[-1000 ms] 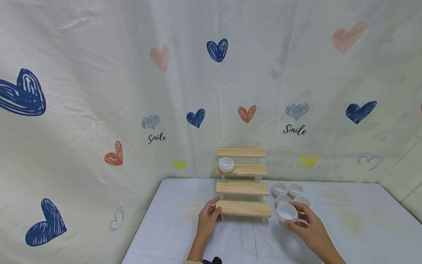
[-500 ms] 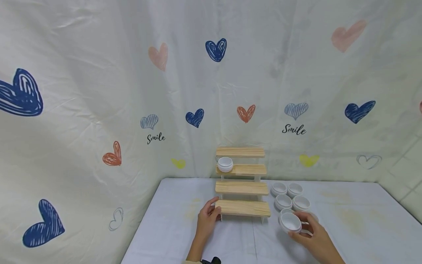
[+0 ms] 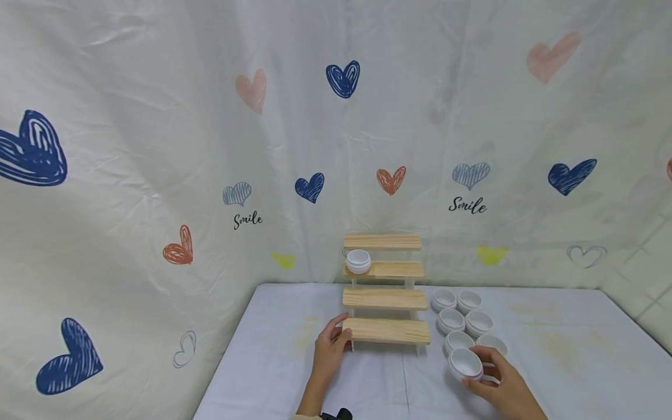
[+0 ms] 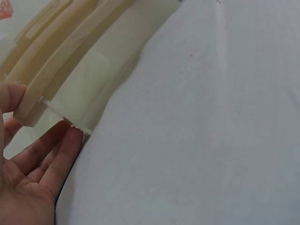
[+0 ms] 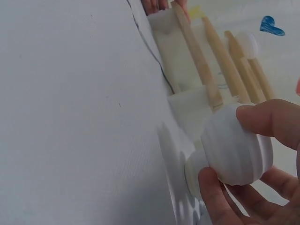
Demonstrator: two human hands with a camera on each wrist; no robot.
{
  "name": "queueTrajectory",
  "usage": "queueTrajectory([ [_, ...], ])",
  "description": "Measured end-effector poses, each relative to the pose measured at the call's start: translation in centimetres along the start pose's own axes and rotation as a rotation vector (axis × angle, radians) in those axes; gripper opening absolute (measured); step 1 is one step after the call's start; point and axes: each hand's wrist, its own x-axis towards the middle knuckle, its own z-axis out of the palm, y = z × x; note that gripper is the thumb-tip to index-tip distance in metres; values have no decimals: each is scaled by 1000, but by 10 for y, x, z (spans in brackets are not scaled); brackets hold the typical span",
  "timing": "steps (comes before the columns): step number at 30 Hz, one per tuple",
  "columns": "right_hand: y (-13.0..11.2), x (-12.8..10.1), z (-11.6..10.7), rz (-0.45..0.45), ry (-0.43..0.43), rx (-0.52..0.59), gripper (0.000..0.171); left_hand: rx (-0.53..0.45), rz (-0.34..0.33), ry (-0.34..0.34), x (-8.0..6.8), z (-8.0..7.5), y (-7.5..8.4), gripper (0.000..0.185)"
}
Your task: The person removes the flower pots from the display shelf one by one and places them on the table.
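A four-step wooden rack (image 3: 385, 291) stands at the back of the white table (image 3: 315, 373). One small white jar (image 3: 359, 261) sits on its second step from the top. My left hand (image 3: 332, 349) holds the left end of the lowest step (image 4: 35, 110), thumb on top and fingers (image 4: 61, 150) at its clear leg. My right hand (image 3: 496, 382) grips a small white jar (image 3: 465, 364) (image 5: 236, 150) just above the table, right of the rack. Several more white jars (image 3: 462, 318) stand in a cluster behind it.
A cream cloth printed with hearts and the word Smile (image 3: 467, 205) hangs behind and to the left of the table. Bare tabletop lies in front of the rack (image 3: 388, 385) and to the far right (image 3: 577, 350).
My right hand has drawn its white jar back toward me and lower, away from the cluster, uncovering more jars behind it. The left hand has stayed on the rack's lowest step.
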Motion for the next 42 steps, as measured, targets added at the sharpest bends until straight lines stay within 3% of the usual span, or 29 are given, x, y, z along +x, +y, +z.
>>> queueTrajectory([
  [8,4,1,-1,48,-33,-45,78,0,-1,0,-1,0,1,41],
  [21,16,1,-3,42,-71,-33,77,10,20,-11,-2,-1,0,40],
  [34,23,0,-8,-10,-77,-55,72,14,-5,4,1,0,-2,42],
  [42,23,2,-9,15,-77,-93,71,12,0,-3,0,0,0,41],
])
